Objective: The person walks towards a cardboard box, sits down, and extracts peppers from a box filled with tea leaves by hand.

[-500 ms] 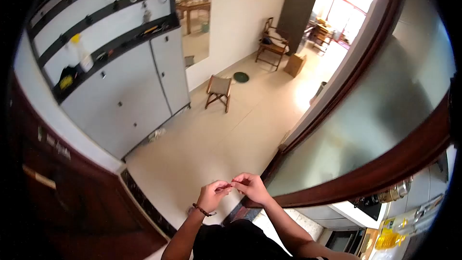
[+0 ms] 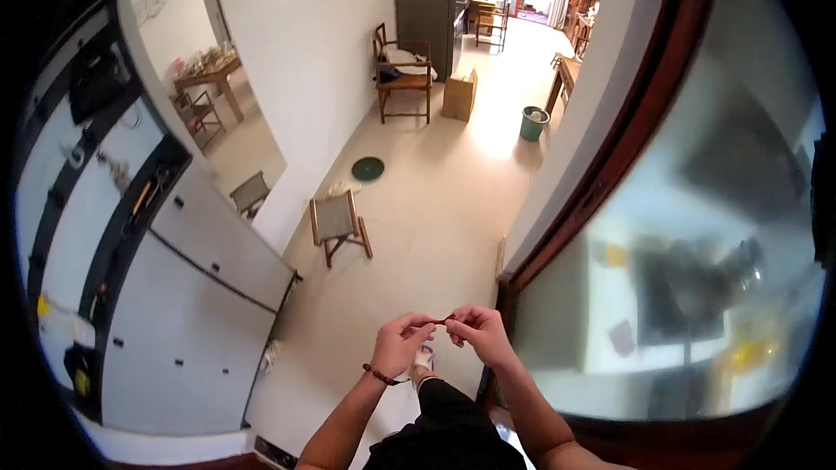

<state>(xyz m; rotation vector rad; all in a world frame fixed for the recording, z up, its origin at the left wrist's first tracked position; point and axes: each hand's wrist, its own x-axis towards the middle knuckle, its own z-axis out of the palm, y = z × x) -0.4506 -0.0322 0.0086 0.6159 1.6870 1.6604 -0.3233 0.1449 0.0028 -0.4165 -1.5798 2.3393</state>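
Both hands are held out in front of the body, close together at the bottom centre. My left hand [image 2: 403, 345], with a beaded bracelet at the wrist, pinches one end of a small, thin dark red item [image 2: 441, 322]. At the item's other end, the fingertips of my right hand [image 2: 482, 333] are pinched on it. What the item is, I cannot make out. Below the hands a foot [image 2: 423, 360] in a light shoe shows on the floor.
A folding stool [image 2: 335, 218] stands ahead to the left, by a round green mat [image 2: 367, 169]. Grey cabinets [image 2: 183, 322] line the left, a frosted glass door [image 2: 644, 209] the right. Farther off are an armchair [image 2: 404, 83], a cardboard box [image 2: 459, 95] and a green bucket [image 2: 534, 124].
The view has turned to the right and moved forward; the stool and cabinets now lie farther left. The hands stay together on the red item, and a foot now shows below them.
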